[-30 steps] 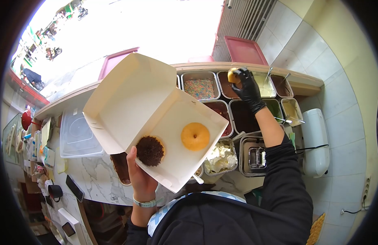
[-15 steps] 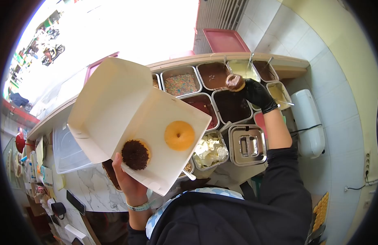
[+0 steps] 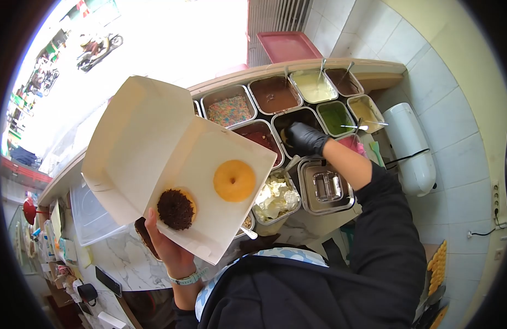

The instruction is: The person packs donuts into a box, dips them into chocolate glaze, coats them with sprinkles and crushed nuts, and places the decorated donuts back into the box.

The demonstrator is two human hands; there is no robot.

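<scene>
My left hand [image 3: 171,249] grips an open white cardboard box [image 3: 196,162] from below, its lid leaning back to the left. Inside lie a plain glazed donut [image 3: 234,181] and a donut with dark chocolate sprinkles [image 3: 175,209]. My right hand [image 3: 305,138], in a black glove, reaches down into a metal tray of dark topping [image 3: 297,116]. Its fingers are closed on a donut [image 3: 284,137], of which only a brown edge shows; the hand hides the remainder.
Around the right hand stand trays of coloured sprinkles [image 3: 228,109], brown spread [image 3: 274,94], cream-coloured spread [image 3: 312,85] and green spread [image 3: 335,118]. Nearer me are a tub of white cream [image 3: 276,198] and a lidded metal container [image 3: 326,187]. A phone [image 3: 108,281] lies at left.
My right hand has moved down and left with the donut, from above the back trays into the dark topping tray. The view has shifted slightly; my left hand still holds the box.
</scene>
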